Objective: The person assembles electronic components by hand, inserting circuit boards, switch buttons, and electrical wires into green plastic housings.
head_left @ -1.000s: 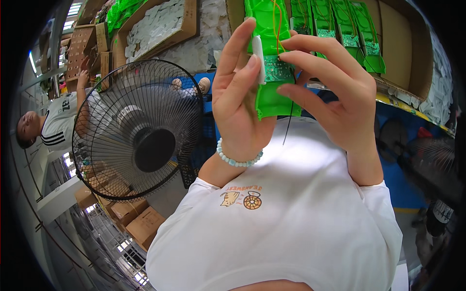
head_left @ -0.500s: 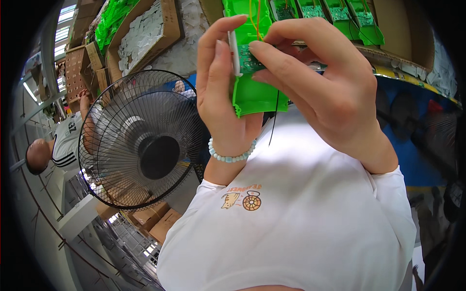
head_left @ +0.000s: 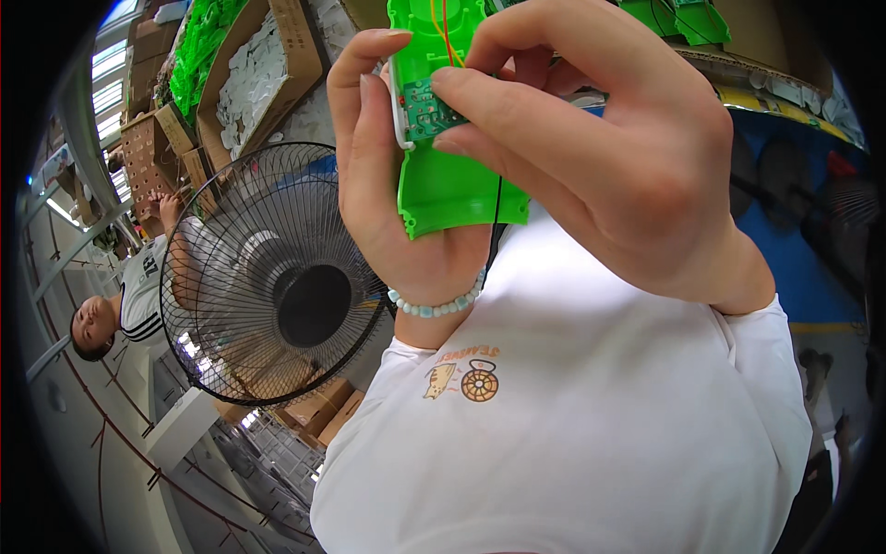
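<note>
My left hand [head_left: 374, 189] is wrapped round a bright green plastic housing [head_left: 461, 189], holding it up in front of my chest. Inside the housing sits a small green circuit board [head_left: 423, 115], with a white strip [head_left: 399, 115] along its left edge. My right hand [head_left: 637, 175] is closed, its thumb and fingertips pressed on the board's right side. Yellow and red wires [head_left: 448, 37] run up from near those fingertips. A black wire [head_left: 498, 198] hangs below the right fingers. The right hand hides part of the board and housing.
A black caged fan [head_left: 314, 305] stands close on the left. More green housings [head_left: 697, 23] lie at the upper right. At the upper left are a cardboard box of translucent pieces [head_left: 254, 83] and green parts [head_left: 208, 46]. Another person [head_left: 143, 286] is beyond the fan.
Both hands and the housing have shifted left and slightly down in view. My right fingertips stay on the board. The person beyond the fan has turned their head.
</note>
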`<state>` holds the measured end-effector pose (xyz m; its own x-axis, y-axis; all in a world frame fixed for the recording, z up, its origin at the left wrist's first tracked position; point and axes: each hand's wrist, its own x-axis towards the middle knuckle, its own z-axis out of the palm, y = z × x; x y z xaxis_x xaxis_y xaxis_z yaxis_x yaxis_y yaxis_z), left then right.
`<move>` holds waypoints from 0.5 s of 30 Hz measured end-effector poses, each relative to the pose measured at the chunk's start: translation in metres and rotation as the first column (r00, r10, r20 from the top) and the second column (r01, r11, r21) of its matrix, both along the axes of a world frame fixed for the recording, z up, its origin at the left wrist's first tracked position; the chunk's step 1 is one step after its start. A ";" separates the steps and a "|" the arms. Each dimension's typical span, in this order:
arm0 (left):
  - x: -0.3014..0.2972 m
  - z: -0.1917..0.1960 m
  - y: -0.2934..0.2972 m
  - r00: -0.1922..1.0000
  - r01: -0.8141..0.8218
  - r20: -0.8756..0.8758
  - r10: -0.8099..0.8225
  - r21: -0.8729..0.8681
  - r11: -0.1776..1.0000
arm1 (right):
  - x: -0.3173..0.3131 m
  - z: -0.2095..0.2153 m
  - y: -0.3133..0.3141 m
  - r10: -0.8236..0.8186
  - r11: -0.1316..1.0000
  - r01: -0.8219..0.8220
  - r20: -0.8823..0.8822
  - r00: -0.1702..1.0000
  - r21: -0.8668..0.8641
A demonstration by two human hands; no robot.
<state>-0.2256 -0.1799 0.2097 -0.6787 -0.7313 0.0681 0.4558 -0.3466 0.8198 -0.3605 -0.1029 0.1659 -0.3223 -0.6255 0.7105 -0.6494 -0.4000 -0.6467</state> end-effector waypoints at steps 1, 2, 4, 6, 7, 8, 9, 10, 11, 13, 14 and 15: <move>0.002 -0.001 -0.002 0.999 0.047 0.008 -0.047 -0.045 0.998 | -0.002 0.001 0.000 0.004 1.000 -0.004 0.005 1.000 0.005; 0.001 0.000 -0.001 0.999 0.048 0.008 -0.048 -0.044 0.998 | -0.002 0.002 0.000 0.007 1.000 -0.007 0.010 1.000 0.011; 0.001 0.001 0.001 1.000 0.027 0.004 -0.027 -0.022 0.999 | 0.000 0.007 -0.001 0.020 1.000 -0.020 0.020 1.000 0.019; 0.001 0.001 0.000 0.999 0.003 0.050 -0.002 -0.029 1.000 | 0.002 0.011 -0.002 0.031 0.999 -0.032 0.029 0.999 0.028; 0.001 0.001 0.000 0.995 -0.018 0.095 0.021 -0.037 0.999 | 0.002 0.014 -0.004 0.036 0.999 -0.037 0.033 0.999 0.032; 0.001 -0.001 0.000 0.995 -0.018 0.095 0.022 -0.037 0.999 | 0.003 0.016 -0.006 0.041 0.998 -0.042 0.037 0.998 0.036; 0.002 -0.004 0.001 1.000 0.023 0.000 -0.023 0.053 0.998 | 0.002 0.017 -0.001 0.048 0.998 -0.049 0.041 0.998 0.040; 0.003 -0.006 0.001 0.994 0.072 -0.097 -0.058 0.138 0.988 | -0.005 0.014 0.000 0.054 0.998 -0.056 0.045 0.998 0.043; 0.000 -0.003 0.004 0.999 -0.016 -0.037 0.022 0.158 0.987 | 0.000 0.019 0.003 0.060 0.997 -0.062 0.049 0.997 0.046; 0.000 -0.004 0.004 0.999 0.004 -0.043 0.003 0.147 0.989 | -0.002 0.020 0.001 0.073 0.996 -0.076 0.058 0.996 0.054; 0.000 -0.004 0.003 0.999 0.025 -0.049 -0.018 0.136 0.990 | -0.003 0.020 -0.001 0.079 0.995 -0.082 0.062 0.995 0.058; -0.001 -0.004 0.003 0.999 0.023 -0.052 -0.016 0.134 0.991 | -0.003 0.023 -0.001 0.086 0.994 -0.089 0.063 0.994 0.061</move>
<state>-0.2270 -0.1767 0.2056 -0.6910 -0.7228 0.0047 0.4878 -0.4615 0.7409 -0.3632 -0.1037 0.1891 -0.3053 -0.6963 0.6496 -0.5728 -0.4107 -0.7094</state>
